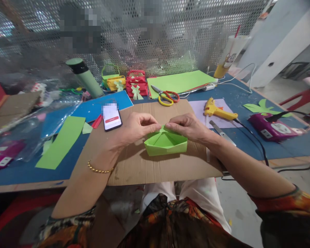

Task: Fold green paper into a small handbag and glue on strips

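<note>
A folded light-green paper box [167, 150] with an open top stands over the cardboard sheet [134, 172]. My left hand [142, 125] pinches the upper left part of its far edge between thumb and fingers. Close beside it, my right hand [187, 125] pinches the same far edge from the right. The thumbs almost meet at the middle of that edge. Parts of the box's back are hidden behind my fingers.
A phone [111, 117] lies left of my hands, near a green paper strip [63, 143]. Scissors [165, 96], small red paper bags [136, 84] and green sheets [181, 81] are behind. To the right are a yellow glue gun [219, 110], a utility knife [222, 132] and a purple power strip [272, 126].
</note>
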A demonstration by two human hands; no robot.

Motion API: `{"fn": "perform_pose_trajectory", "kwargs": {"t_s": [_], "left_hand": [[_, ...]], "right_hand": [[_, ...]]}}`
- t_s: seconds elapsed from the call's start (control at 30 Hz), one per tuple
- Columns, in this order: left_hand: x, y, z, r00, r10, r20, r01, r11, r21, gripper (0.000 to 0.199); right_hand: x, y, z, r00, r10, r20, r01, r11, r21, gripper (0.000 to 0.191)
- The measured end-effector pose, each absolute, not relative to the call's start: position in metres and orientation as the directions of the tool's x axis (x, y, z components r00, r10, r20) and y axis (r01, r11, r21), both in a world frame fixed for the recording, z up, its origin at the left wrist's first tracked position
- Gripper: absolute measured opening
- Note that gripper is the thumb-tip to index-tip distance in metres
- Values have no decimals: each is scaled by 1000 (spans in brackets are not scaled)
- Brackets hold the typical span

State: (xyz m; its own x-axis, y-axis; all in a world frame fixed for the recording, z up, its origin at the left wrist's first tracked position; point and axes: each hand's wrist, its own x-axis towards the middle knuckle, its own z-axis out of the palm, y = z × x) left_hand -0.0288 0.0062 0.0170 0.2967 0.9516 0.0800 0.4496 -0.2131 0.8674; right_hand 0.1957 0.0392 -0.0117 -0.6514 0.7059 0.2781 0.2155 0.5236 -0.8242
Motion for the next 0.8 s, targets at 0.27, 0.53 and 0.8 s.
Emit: {"fn": "perform_pose_trajectory", "kwargs": {"t_s": [0.27,0.53,0.8], "left_hand": [[-26,6,10,254,960,115,495,-231,838,24],[-29,8,9,297,953,61,473,-202,858,31],[-39,12,10,270,956,115,392,-218,894,64]], "right_hand": [[193,39,-13,-663,698,269,210,519,-829,70],[194,40,-15,-667,690,282,253,566,-785,72],[196,40,-16,-590,740,323,262,554,-791,74]]}}
